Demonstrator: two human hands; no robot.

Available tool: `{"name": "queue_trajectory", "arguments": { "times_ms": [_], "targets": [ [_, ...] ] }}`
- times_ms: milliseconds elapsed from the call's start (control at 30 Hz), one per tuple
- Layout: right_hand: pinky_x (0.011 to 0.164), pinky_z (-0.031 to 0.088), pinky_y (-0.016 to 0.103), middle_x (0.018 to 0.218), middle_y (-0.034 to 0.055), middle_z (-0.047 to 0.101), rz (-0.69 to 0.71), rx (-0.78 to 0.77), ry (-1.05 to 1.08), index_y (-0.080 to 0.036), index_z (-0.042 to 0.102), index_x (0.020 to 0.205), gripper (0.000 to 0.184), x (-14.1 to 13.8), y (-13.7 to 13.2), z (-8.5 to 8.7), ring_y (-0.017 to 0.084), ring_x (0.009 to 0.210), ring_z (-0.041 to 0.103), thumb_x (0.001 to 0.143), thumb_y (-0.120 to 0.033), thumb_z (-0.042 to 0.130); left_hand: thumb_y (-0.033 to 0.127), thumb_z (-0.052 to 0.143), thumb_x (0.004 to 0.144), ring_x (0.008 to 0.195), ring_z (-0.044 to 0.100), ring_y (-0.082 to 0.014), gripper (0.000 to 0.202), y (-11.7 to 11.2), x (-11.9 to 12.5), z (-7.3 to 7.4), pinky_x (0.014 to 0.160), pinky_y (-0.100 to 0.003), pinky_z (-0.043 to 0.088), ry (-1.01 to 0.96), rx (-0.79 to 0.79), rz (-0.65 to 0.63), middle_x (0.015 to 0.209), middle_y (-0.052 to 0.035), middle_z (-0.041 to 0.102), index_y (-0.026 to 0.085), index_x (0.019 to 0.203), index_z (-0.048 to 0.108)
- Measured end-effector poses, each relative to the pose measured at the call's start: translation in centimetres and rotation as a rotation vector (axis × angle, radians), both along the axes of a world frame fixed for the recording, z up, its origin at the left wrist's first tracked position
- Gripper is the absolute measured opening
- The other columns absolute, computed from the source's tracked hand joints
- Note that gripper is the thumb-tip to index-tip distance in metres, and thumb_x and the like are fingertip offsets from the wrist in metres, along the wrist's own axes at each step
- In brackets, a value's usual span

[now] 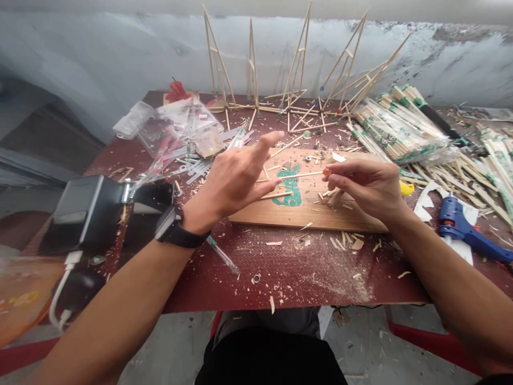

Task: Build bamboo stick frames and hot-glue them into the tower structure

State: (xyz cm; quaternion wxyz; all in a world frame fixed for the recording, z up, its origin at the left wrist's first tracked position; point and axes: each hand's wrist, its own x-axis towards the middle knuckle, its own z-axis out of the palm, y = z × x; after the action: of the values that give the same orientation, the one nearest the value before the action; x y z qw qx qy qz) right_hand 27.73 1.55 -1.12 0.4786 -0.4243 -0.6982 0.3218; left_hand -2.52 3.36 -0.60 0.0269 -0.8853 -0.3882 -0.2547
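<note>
My right hand [366, 184] is closed in a pinch on a small orange bead [326, 172], at the end of a thin bamboo stick [304, 175]. This stick runs left to my left hand [236, 179], passing just above the thumb. My left hand is open, its index finger and thumb stretched apart; its other fingers are mostly hidden. More thin sticks, including an upper slanting one [286, 145] and a lower one [276, 195], reach out from beside the left hand. Whether they are joined is hidden. Below both hands lies a wooden board [256, 215] with a green figure [288, 198].
Stick frames [298, 53] stand along the wall at the back. Right are bagged bamboo sticks [401, 125] and a blue glue gun [465, 227]. Left are plastic bags [172, 125] and a black box [86, 211] with a white cable. Shavings litter the red table [248, 294].
</note>
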Motion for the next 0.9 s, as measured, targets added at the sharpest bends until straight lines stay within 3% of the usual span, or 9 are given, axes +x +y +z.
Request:
{"name": "queue_trajectory", "arguments": {
  "times_ms": [300,567,900],
  "targets": [
    [0.055,0.066,0.027,0.088,0.0033,0.083,0.008,0.005,0.023,-0.022,0.087,0.094,0.011,0.1,0.1,-0.1,0.014,0.066,0.076,0.085,-0.017,0.085,0.034,0.069,0.101,0.096,0.079,-0.0261,0.073,0.1,-0.3,0.3,0.081,-0.038,0.064,0.007,-0.02,-0.009,0.121,-0.0131,0.078,0.017,0.162,0.034],
    [0.059,0.067,0.03,0.083,0.0029,0.082,-0.031,0.106,-0.04,-0.023,0.088,0.095,0.012,0.6,0.3,0.2,0.016,0.067,0.076,0.085,-0.017,0.084,0.034,0.069,0.101,0.088,0.08,-0.0235,0.068,1.1,-1.7,0.2,0.074,-0.034,0.062,-0.064,0.007,0.12,0.119,-0.0134,0.079,0.017,0.159,0.038],
    [0.062,0.068,0.032,0.088,0.0067,0.084,-0.07,0.072,-0.129,-0.022,0.088,0.094,0.011,0.7,-0.1,0.7,0.017,0.071,0.077,0.085,-0.024,0.082,0.03,0.073,0.1,0.1,0.081,-0.0255,0.068,1.6,-1.1,-0.7,0.078,-0.033,0.061,-0.028,-0.083,0.118,0.117,-0.0122,0.08,0.016,0.157,0.038]
  ]
}}
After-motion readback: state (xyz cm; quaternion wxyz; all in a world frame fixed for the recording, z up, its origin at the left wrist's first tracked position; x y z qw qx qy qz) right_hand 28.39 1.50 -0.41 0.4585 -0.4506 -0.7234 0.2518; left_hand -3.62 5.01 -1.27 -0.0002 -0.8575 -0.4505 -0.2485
